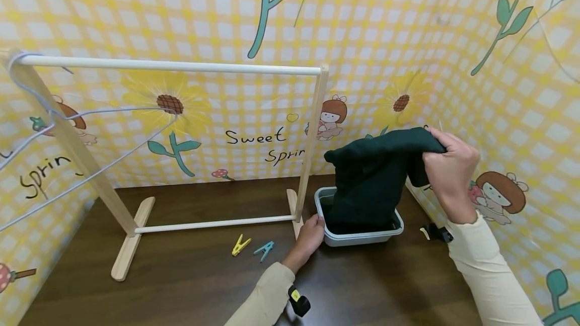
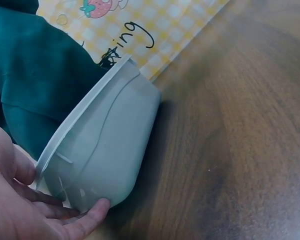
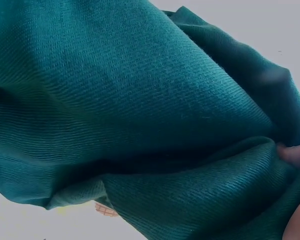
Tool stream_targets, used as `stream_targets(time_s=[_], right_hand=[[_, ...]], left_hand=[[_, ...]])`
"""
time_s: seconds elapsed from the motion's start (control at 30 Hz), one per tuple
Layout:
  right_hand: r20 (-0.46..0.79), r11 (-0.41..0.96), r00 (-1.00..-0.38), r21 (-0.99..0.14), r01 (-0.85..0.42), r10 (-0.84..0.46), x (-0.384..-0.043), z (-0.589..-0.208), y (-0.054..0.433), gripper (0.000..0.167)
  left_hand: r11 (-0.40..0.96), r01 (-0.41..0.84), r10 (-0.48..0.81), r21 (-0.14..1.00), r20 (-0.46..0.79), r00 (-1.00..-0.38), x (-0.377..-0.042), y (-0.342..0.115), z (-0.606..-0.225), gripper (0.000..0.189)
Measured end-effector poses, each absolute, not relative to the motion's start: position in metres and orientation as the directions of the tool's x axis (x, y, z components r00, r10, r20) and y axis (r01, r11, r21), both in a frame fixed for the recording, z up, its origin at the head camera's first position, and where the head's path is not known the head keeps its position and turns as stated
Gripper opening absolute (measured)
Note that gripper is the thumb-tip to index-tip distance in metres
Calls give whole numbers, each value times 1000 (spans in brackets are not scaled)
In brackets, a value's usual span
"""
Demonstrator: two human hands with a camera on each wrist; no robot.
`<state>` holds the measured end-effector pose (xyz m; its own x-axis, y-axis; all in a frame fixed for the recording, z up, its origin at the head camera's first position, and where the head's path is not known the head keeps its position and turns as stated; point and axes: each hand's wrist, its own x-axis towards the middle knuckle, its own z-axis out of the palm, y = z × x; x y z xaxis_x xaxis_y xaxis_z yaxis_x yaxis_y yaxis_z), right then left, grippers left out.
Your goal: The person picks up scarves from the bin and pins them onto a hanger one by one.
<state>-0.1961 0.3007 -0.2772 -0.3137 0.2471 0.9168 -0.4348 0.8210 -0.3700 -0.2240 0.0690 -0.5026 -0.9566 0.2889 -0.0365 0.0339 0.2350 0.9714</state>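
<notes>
A dark green cloth (image 1: 369, 180) hangs in folds from my right hand (image 1: 453, 165), which grips its upper right edge above a grey plastic basin (image 1: 362, 239). The cloth's lower part is down inside the basin, hidden by the wall. In the right wrist view the green fabric (image 3: 140, 90) fills most of the picture, with fingertips pinching a fold at the right. My left hand (image 1: 310, 235) holds the basin's left side. Seen from the left wrist, the thumb is at the rim and the fingers lie along the outer wall (image 2: 110, 145).
A wooden rack with a white top bar (image 1: 172, 65) stands left of the basin, a pale cord (image 1: 122, 109) looped at its left post. A yellow clothespin (image 1: 240, 245) and a blue clothespin (image 1: 265, 250) lie on the brown table (image 1: 190, 286). Patterned yellow checked sheets surround the table.
</notes>
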Motion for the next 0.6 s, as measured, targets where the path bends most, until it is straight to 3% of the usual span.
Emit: stream_targets(time_s=[0.6], right_hand=[[928, 818, -270, -357, -451, 256, -191, -264, 298, 27]], left_hand=[[250, 46, 273, 967, -25, -962, -221, 68, -501, 31]])
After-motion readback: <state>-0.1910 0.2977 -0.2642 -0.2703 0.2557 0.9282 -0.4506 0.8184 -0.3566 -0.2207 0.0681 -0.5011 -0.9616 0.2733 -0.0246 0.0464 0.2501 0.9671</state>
